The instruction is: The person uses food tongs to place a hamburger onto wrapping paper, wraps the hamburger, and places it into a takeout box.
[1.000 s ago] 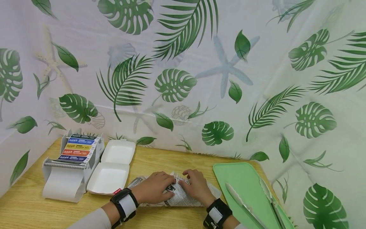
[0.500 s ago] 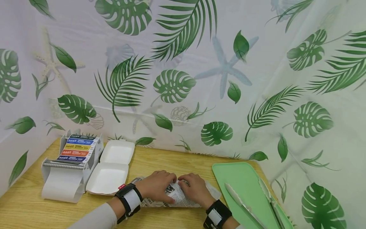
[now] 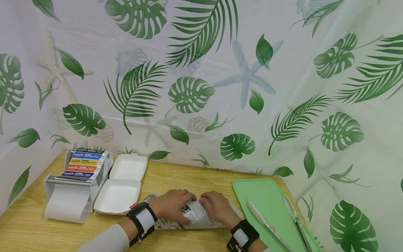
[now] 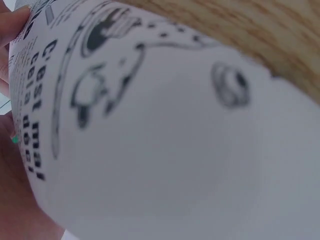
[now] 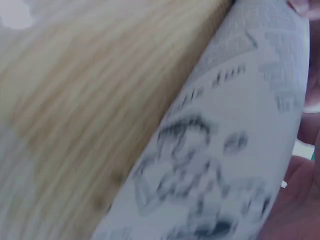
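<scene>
Newsprint-patterned wrapping paper lies on the table in front of me, folded into a long bundle; what it may contain is hidden. My left hand grips its left part from above, thumb on the near side and fingers over the far side. On the right part, my right hand holds the paper with bent fingers, its fingertips close to the left hand's. In the left wrist view, the paper bulges close to the camera. The right wrist view has the paper sloping down to the wood, with fingers at the right edge.
Left of the paper, a white clamshell box stands open beside a label dispenser with coloured rolls. A green tray carrying metal tongs lies at the right. The wooden table ends at a leaf-patterned curtain.
My left hand has shifted slightly right along the paper. The right hand's fingers have bent down onto the paper, after the hands drew together and then parted a little.
</scene>
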`<state>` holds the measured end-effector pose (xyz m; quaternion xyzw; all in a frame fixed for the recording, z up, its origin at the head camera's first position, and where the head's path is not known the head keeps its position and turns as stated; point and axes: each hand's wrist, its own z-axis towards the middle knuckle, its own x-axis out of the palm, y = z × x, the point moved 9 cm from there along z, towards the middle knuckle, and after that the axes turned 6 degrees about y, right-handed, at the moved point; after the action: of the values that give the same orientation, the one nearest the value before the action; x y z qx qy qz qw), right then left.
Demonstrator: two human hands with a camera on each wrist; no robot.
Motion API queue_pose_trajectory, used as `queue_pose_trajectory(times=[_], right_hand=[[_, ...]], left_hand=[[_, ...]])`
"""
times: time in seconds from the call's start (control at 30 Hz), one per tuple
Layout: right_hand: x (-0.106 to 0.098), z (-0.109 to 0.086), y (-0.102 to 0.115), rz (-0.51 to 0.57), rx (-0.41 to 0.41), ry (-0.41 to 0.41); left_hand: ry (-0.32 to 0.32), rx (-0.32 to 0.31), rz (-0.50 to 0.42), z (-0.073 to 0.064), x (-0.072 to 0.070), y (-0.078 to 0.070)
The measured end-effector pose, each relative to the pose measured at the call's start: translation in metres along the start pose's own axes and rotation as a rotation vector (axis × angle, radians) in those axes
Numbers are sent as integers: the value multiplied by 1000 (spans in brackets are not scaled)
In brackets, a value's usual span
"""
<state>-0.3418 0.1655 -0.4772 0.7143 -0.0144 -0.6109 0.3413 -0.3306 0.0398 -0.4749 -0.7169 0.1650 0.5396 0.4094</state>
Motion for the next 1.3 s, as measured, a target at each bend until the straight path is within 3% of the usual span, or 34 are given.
queue_pose_trajectory(times=[0.17, 0.3, 0.47, 0.6, 0.73, 0.9, 1.03, 1.3], right_hand=[[6, -6, -17, 49, 6, 188], [11, -10, -20, -9, -52, 290], [13, -8, -12, -169, -130, 267], [17, -6, -6, -257, -143, 268], [20, -6, -5, -275, -128, 301], [21, -7, -5, -258, -117, 328], [21, -4, -2, -295, -140, 327], [20, -2, 4, -306, -179, 273]], left_hand=[[1, -12, -2, -1, 0, 2], [11, -25, 6, -2, 2, 6], [7, -21, -3, -4, 6, 10], [-2, 6, 2, -7, 6, 11], [43, 20, 43, -14, 6, 10], [104, -6, 51, -18, 6, 11], [83, -21, 30, -17, 5, 11], [31, 23, 5, -15, 9, 9]])
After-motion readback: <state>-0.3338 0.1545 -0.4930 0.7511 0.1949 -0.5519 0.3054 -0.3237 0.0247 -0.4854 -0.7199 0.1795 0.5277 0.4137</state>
